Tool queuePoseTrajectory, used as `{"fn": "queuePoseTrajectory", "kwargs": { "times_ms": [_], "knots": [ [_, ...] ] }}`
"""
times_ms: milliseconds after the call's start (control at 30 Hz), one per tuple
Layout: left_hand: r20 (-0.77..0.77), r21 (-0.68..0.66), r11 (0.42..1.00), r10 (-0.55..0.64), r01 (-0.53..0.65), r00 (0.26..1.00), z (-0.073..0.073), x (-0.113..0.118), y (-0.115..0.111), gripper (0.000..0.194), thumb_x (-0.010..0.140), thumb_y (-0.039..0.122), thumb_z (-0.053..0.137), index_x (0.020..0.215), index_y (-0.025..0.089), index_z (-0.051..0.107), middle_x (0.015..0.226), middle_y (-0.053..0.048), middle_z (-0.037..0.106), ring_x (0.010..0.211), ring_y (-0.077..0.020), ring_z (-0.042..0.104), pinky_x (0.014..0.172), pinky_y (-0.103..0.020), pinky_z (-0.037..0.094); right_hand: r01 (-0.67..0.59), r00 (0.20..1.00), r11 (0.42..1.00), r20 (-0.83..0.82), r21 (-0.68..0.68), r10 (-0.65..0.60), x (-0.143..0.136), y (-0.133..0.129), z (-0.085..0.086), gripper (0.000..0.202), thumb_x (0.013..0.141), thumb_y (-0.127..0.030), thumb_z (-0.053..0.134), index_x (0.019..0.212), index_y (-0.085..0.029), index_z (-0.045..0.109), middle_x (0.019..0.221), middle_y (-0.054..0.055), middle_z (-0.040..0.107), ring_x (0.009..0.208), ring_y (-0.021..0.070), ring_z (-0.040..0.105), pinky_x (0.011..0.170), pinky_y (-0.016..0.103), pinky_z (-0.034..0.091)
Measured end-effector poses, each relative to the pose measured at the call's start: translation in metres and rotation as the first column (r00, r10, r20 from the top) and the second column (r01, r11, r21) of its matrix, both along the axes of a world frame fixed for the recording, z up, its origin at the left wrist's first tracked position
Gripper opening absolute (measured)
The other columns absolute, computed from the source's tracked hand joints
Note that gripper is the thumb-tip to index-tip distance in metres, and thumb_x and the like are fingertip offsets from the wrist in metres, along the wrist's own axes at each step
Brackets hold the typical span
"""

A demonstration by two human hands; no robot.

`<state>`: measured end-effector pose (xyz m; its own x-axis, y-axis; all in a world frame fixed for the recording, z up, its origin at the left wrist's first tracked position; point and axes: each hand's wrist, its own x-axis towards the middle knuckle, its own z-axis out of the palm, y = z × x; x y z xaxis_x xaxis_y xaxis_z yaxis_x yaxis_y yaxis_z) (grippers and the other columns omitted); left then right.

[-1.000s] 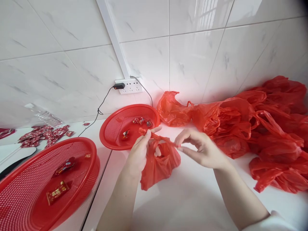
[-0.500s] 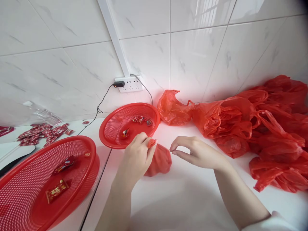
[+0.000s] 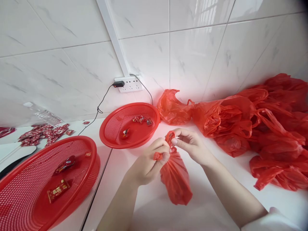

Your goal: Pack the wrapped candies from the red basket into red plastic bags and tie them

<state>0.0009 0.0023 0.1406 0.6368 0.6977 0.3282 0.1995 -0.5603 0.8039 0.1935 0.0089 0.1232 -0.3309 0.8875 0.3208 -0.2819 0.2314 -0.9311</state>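
A small red plastic bag (image 3: pixel 177 179) hangs below my hands over the white table, its body bunched and creased toward the top. My left hand (image 3: pixel 150 162) is closed round the gathered neck, and a bit of red plastic pokes out between its fingers. On the other side, my right hand (image 3: pixel 190 144) pinches the upper end of the bag between thumb and fingers. The two hands are close together at the neck. What the bag holds is hidden.
A small red basket (image 3: pixel 107 126) with a few wrapped pieces stands behind my left hand. A larger red basket (image 3: pixel 92 150) is at the left, near red packets (image 3: pixel 36 133) and a bottle (image 3: pixel 45 115). Red bags (image 3: pixel 231 118) lie heaped right, by the wall.
My left hand has moved right and slightly down with the bag. My right hand, earlier apart from it, has closed on its upper end. The bag now hangs lower and longer.
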Motion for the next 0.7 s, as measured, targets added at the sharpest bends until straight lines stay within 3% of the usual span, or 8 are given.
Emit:
{"fn": "queuePoseTrajectory", "kwargs": {
  "times_ms": [100,167,267,333,500,600,700],
  "knots": [
    [0.027,-0.008,0.999,-0.035,0.035,0.999,-0.003,0.001,0.002,0.036,0.099,0.035,0.033,0.069,0.019,0.044,0.089,-0.006,0.050,0.074,-0.0153,0.048,0.071,-0.030,0.043,-0.101,0.990,0.981,-0.112,-0.163,0.083,0.004,0.001,-0.001,0.016,0.084,-0.031,0.063,0.077,-0.017,0.057,0.086,0.004,0.060,0.078,0.0149,0.057,0.074,0.030,0.047],
    [0.034,0.006,1.000,-0.028,0.028,0.999,-0.007,0.000,0.005,0.036,0.099,0.036,0.032,0.070,0.018,0.045,0.096,-0.008,0.051,0.075,-0.0151,0.048,0.072,-0.031,0.043,-0.169,0.973,0.948,-0.201,-0.269,0.116,0.008,0.002,-0.001,0.025,0.080,-0.034,0.064,0.069,-0.018,0.048,0.077,0.001,0.055,0.064,0.0109,0.050,0.057,0.024,0.041],
    [0.053,0.050,0.999,-0.001,-0.001,0.999,-0.013,-0.003,0.009,0.034,0.099,0.038,0.031,0.074,0.019,0.047,0.095,-0.007,0.049,0.072,-0.0148,0.047,0.075,-0.033,0.043,-0.193,0.963,0.905,-0.248,-0.379,0.102,0.015,0.002,-0.002,0.037,0.077,-0.034,0.069,0.069,-0.021,0.035,0.055,-0.008,0.037,0.043,0.0047,0.019,0.039,0.019,0.016],
    [0.060,0.082,0.996,0.014,-0.019,0.998,-0.013,-0.005,0.012,0.032,0.098,0.037,0.033,0.075,0.019,0.046,0.093,-0.007,0.048,0.072,-0.0145,0.046,0.077,-0.034,0.043,-0.173,0.970,0.908,-0.228,-0.382,0.089,0.022,0.001,0.000,0.034,0.076,-0.037,0.069,0.077,-0.022,0.039,0.051,-0.011,0.028,0.043,0.0049,0.009,0.038,0.019,0.008],
    [-0.040,0.200,0.977,0.087,-0.077,0.995,0.003,-0.019,0.014,0.033,0.096,0.031,0.037,0.067,0.019,0.044,0.092,-0.007,0.048,0.074,-0.0156,0.046,0.072,-0.033,0.043,0.084,0.996,0.966,0.039,-0.245,-0.077,0.043,-0.003,0.011,0.038,0.088,-0.059,0.048,0.102,-0.023,0.051,0.053,-0.006,0.042,0.043,0.0076,0.022,0.043,0.021,0.011],
    [-0.076,0.263,0.957,0.147,-0.123,0.986,0.011,-0.033,0.014,0.031,0.095,0.029,0.038,0.067,0.019,0.045,0.082,-0.006,0.049,0.069,-0.0159,0.045,0.065,-0.032,0.039,0.272,0.949,0.942,0.220,-0.199,-0.227,0.059,-0.004,0.017,0.048,0.090,-0.065,0.039,0.107,-0.023,0.054,0.052,-0.005,0.045,0.044,0.0100,0.032,0.044,0.023,0.019],
    [-0.078,0.233,0.957,0.198,-0.175,0.977,0.013,-0.050,0.018,0.032,0.096,0.030,0.037,0.066,0.019,0.043,0.075,-0.004,0.047,0.065,-0.0150,0.042,0.060,-0.031,0.035,0.421,0.882,0.891,0.304,-0.168,-0.360,0.078,-0.002,0.018,0.057,0.088,-0.070,0.034,0.110,-0.023,0.057,0.051,-0.004,0.045,0.041,0.0107,0.033,0.043,0.024,0.025]
  ]
}}
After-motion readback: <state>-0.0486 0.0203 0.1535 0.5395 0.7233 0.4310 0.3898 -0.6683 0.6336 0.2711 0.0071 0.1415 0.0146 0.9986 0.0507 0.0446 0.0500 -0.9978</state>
